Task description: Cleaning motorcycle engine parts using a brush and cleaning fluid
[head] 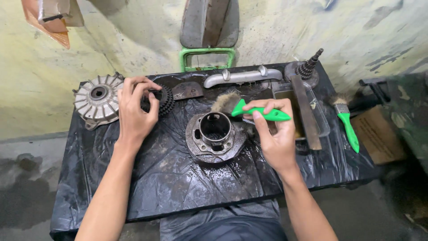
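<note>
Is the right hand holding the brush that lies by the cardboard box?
No, the right hand grips a green-handled brush beside the cylinder part; the second brush lies untouched near the box.

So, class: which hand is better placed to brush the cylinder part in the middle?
Right. The right hand already holds the green brush, bristles beside the cylinder part; the left hand is on the black gear.

Green-handled brush (249,110), bristles worn and dirty, held level just above the grimy cylinder barrel's (215,134) flange; barrel upright, bore open upward, centred on the black sheet; dark toothed gear cluster (166,100) lies at far left, partly covered.
</note>
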